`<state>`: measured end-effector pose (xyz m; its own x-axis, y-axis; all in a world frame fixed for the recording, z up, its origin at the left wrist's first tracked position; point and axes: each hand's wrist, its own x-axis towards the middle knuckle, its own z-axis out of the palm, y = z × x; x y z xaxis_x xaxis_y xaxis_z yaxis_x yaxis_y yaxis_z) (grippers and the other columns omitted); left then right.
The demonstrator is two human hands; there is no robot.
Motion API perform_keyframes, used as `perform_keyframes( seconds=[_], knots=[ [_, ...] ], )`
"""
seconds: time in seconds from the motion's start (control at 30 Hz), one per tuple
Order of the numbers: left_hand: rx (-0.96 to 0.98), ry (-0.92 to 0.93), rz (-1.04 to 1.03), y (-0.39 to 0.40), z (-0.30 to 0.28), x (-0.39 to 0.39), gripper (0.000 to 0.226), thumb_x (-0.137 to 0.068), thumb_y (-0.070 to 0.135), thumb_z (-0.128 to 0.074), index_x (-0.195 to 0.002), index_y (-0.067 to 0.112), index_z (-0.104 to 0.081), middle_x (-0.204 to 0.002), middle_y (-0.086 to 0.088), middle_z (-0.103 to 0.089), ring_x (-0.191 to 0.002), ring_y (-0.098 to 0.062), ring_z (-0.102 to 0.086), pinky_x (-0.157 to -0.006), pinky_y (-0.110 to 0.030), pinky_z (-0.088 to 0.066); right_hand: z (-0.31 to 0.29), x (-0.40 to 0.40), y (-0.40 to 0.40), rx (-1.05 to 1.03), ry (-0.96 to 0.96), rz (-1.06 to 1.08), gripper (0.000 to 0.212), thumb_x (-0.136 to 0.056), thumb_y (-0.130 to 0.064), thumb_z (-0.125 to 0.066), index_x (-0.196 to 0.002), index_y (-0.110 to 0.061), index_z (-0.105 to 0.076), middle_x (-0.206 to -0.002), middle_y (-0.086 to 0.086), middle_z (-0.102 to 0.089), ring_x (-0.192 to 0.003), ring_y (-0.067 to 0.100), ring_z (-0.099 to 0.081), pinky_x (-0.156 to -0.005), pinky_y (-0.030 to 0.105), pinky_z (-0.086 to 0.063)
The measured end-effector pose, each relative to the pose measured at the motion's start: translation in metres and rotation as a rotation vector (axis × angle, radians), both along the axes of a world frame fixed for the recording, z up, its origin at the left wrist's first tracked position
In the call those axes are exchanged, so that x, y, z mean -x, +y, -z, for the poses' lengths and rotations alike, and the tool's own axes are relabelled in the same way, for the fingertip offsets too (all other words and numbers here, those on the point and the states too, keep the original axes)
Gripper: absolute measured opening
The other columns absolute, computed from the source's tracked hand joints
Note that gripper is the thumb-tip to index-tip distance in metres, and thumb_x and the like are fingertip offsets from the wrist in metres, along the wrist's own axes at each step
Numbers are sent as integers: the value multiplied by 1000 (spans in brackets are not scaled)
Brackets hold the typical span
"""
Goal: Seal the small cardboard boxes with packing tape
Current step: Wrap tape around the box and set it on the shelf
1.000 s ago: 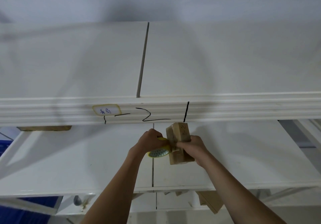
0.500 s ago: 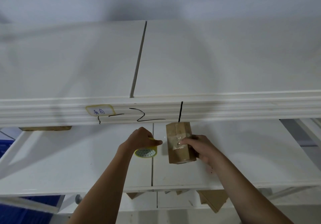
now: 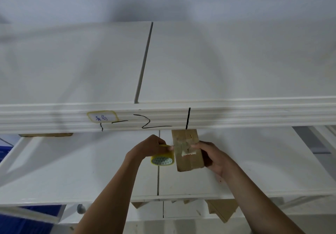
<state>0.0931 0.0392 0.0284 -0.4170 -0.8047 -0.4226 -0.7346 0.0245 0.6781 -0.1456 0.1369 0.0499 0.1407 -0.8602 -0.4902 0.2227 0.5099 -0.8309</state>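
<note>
Hands: left (image 3: 149,146) grips tape roll (image 3: 162,158), right (image 3: 211,154) grips box (image 3: 188,152) under shelf edge (image 3: 236,117).

- Box (image 3: 188,152): I see brown cardboard, matt and slightly fibrous, with a glossy strip of clear tape across its face, wrinkled where it ends.
- Tape roll (image 3: 162,158): glossy yellowish plastic film, which I see wound on a core with a patterned white inner face.
- Shelf (image 3: 91,170): smooth white painted board, I judge, with a faint sheen; a dark seam splits it.
- Beam (image 3: 254,115): white ribbed rail, semi-gloss, which I read as painted metal; black marker lines cross it.
- Label (image 3: 102,117): white paper under shiny yellowish tape.
- Flat cartons (image 3: 222,210): matt brown cardboard below, as I read them.
</note>
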Motion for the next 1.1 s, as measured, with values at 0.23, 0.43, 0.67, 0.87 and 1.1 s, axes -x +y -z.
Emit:
perform_keyframes(
  seconds=[0.23,0.43,0.67,0.87,1.1],
  knots=[
    [-14,82,-38,3,-1,5,45,-84,59,-70,-67,17,-71,-59,9,-57,-65,-9,-58,-60,-23,-44,5,-4,-1,-59,-210,55,41,-102,-36,-53,-128,-7,-66,-126,20,-68,-121,35,-64,-104,51,-49],
    [120,-24,-47,7,10,8,53,-75,65,-75,-79,13,-75,-78,-4,-69,-77,-17,-68,-63,-24,-50,20,-12,-10,-57,283,61,39,-100,-41,-58,-121,-10,-68,-107,8,-76,-103,26,-72,-98,48,-55],
    [253,-178,29,5,7,27,34,-85,44,-72,-93,12,-78,-85,-3,-69,-82,-18,-67,-66,-24,-49,30,-27,-18,-71,569,-48,93,-52,-67,-88,-126,-22,-53,-117,-1,-66,-105,17,-63,-73,30,-53],
    [71,-8,55,1,6,10,31,-91,42,-70,-100,14,-79,-93,-3,-72,-84,-13,-64,-72,-23,-49,36,-12,-19,-92,620,75,61,-65,-43,-87,-116,-17,-65,-105,1,-71,-95,19,-68,-79,36,-60],
    [34,-22,12,-7,11,5,43,-78,54,-78,-91,13,-79,-91,-8,-72,-87,-21,-67,-72,-28,-50,35,-12,-17,-75,550,86,58,-65,-40,-90,-112,-17,-64,-103,3,-72,-95,20,-69,-81,38,-59]
  ],
)
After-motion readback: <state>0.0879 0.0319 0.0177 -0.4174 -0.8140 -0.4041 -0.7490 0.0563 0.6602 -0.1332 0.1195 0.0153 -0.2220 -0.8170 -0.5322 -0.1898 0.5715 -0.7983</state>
